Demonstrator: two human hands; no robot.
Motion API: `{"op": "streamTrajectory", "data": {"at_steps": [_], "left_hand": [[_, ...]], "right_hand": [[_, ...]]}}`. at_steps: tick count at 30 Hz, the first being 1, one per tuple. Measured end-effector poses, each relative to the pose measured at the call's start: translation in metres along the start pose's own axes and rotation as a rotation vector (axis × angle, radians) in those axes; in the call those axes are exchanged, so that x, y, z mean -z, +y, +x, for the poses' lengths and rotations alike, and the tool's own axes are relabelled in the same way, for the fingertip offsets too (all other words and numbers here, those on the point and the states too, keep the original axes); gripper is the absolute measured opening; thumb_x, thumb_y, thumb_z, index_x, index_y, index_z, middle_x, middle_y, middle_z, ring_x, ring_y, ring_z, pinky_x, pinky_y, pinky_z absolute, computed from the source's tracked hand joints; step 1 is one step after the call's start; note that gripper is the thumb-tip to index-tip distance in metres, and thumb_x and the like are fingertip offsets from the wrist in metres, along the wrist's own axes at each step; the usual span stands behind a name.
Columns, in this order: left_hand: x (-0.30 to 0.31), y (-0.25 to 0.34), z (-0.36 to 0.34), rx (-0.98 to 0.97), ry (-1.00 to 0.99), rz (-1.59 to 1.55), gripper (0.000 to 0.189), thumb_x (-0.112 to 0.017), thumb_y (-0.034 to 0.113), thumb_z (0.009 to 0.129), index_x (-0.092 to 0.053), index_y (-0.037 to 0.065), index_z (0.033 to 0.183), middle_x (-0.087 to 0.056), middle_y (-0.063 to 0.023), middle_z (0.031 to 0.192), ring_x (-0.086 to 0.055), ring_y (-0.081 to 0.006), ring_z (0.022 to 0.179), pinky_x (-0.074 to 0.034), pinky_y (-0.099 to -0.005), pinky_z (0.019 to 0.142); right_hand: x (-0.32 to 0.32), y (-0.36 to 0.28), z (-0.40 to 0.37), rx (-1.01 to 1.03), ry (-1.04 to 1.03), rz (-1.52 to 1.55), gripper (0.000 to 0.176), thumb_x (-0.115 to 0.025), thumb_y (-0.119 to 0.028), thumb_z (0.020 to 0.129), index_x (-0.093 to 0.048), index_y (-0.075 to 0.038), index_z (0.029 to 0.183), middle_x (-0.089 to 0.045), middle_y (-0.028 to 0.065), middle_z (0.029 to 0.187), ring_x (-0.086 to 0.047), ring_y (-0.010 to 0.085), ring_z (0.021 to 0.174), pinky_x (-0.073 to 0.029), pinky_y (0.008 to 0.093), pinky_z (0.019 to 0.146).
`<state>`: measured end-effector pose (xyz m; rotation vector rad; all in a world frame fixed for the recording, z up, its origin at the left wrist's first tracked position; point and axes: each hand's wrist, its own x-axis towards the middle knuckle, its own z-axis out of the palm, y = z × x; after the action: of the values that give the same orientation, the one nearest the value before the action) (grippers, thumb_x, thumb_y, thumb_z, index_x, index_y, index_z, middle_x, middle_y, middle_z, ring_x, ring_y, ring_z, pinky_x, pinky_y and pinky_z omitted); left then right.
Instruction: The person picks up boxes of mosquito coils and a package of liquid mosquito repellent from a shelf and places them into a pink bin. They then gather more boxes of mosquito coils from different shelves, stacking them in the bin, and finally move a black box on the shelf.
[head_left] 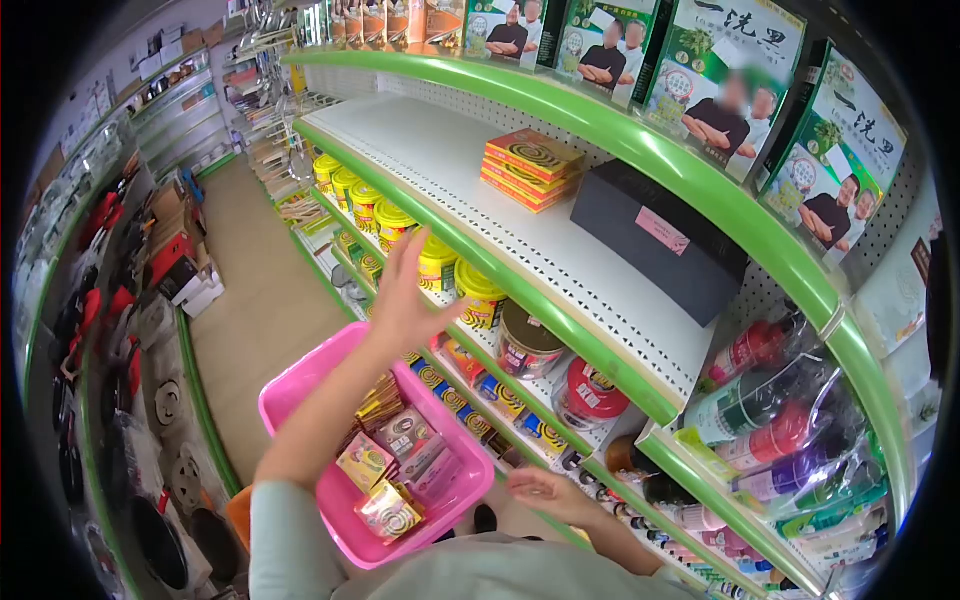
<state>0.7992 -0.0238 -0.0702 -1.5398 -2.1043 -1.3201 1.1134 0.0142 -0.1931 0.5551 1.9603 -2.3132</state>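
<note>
My left hand (405, 300) reaches out over a pink plastic basin (283, 392), its fingers stretched and the thumb apart, with nothing in it. It is nearest to the yellow tubs (437, 268) on the shelf below the white one, partly covering my view of them. Low at the right of the basin is my right hand (552, 495), loosely bent with fingers apart and no object visible in it. Inside the basin lie several small boxes, among them a yellow coil-printed box (390, 511) and a pink-grey box (408, 437).
On the white shelf (400, 130) sit a stack of orange coil boxes (532, 168) and a black box (655, 240). Green shelf edges (560, 345) jut out in front. Bottles (765, 430) stand at the right. An aisle floor (240, 240) runs between this shelving and the left racks.
</note>
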Motion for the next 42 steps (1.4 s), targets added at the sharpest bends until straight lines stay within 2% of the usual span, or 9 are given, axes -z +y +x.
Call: {"op": "streamTrajectory", "data": {"at_steps": [3,5,11,19,27,31,34,40,42], "left_hand": [[-0.040,-0.001,0.087,0.003,-0.145,0.094,0.109,-0.076,0.043,0.054,-0.010,0.015,0.136,-0.024,-0.0277,0.131,-0.026,-0.0399,0.123,-0.026,-0.0482,0.099],[-0.062,0.013,0.125,0.195,-0.304,0.202,0.124,-0.076,0.051,0.049,0.006,0.021,0.137,-0.016,-0.0291,0.134,-0.018,-0.0408,0.126,-0.020,-0.0567,0.098],[-0.114,0.022,0.183,0.432,-0.373,0.388,0.133,-0.076,0.055,0.047,0.020,0.024,0.134,0.007,-0.0259,0.139,-0.006,-0.0410,0.129,-0.016,-0.0598,0.098],[-0.134,-0.010,0.198,0.346,-0.347,0.348,0.129,-0.077,0.051,0.044,0.010,0.027,0.136,0.011,-0.0269,0.138,-0.015,-0.0450,0.126,-0.031,-0.0440,0.098],[-0.138,-0.020,0.199,0.247,-0.266,0.291,0.098,-0.074,0.036,0.046,-0.025,0.027,0.131,-0.005,-0.0270,0.133,-0.026,-0.0494,0.115,-0.035,-0.0417,0.095],[-0.133,-0.024,0.200,0.169,-0.248,0.333,0.098,-0.074,0.034,0.046,-0.025,0.028,0.130,-0.009,-0.0263,0.131,-0.026,-0.0493,0.114,-0.034,-0.0415,0.095],[-0.115,-0.006,0.188,0.252,-0.274,0.291,0.101,-0.075,0.036,0.047,-0.021,0.030,0.132,-0.010,-0.0257,0.130,-0.025,-0.0474,0.115,-0.033,-0.0421,0.096],[-0.112,-0.011,0.190,0.307,-0.427,0.359,0.136,-0.080,0.053,0.039,0.012,0.026,0.135,0.013,-0.0291,0.136,-0.004,-0.0467,0.127,-0.023,-0.0467,0.102],[-0.120,-0.028,0.190,0.251,-0.363,0.327,0.135,-0.080,0.052,0.039,0.011,0.025,0.135,0.010,-0.0283,0.137,-0.009,-0.0452,0.127,-0.025,-0.0465,0.101]], "right_hand": [[0.004,0.009,-0.005,0.017,0.018,0.044,0.041,-0.059,-0.013,0.082,-0.044,-0.002,0.118,-0.053,0.0084,0.111,-0.050,0.0154,0.104,-0.039,0.0293,0.091],[0.010,0.016,-0.012,-0.017,0.027,0.026,0.041,-0.059,-0.013,0.082,-0.044,-0.002,0.118,-0.054,0.0081,0.112,-0.051,0.0153,0.104,-0.039,0.0289,0.091],[0.032,0.041,-0.032,-0.062,0.113,0.199,0.040,-0.059,-0.013,0.082,-0.044,0.000,0.117,-0.052,0.0073,0.112,-0.050,0.0146,0.104,-0.039,0.0274,0.091],[0.044,0.060,-0.029,-0.010,0.175,0.122,0.041,-0.060,-0.017,0.082,-0.044,0.001,0.115,-0.052,0.0088,0.109,-0.051,0.0164,0.102,-0.040,0.0284,0.089],[0.046,0.065,-0.017,-0.044,0.193,0.049,0.038,-0.058,-0.016,0.083,-0.044,-0.002,0.116,-0.051,0.0056,0.108,-0.049,0.0135,0.101,-0.041,0.0265,0.087],[0.045,0.062,-0.017,-0.038,0.207,-0.016,0.039,-0.059,-0.015,0.083,-0.045,-0.003,0.116,-0.051,0.0046,0.107,-0.050,0.0120,0.100,-0.041,0.0260,0.086],[0.040,0.050,-0.017,-0.002,0.185,0.010,0.040,-0.059,-0.014,0.082,-0.044,-0.003,0.117,-0.051,0.0042,0.107,-0.050,0.0121,0.100,-0.042,0.0260,0.086],[0.034,0.037,-0.014,0.025,0.207,-0.113,0.046,-0.062,-0.024,0.080,-0.044,-0.004,0.117,-0.052,0.0079,0.113,-0.053,0.0161,0.099,-0.043,0.0286,0.084],[0.034,0.040,-0.015,0.018,0.207,-0.129,0.046,-0.062,-0.024,0.080,-0.044,-0.004,0.117,-0.052,0.0078,0.113,-0.053,0.0164,0.100,-0.043,0.0288,0.084]]}}
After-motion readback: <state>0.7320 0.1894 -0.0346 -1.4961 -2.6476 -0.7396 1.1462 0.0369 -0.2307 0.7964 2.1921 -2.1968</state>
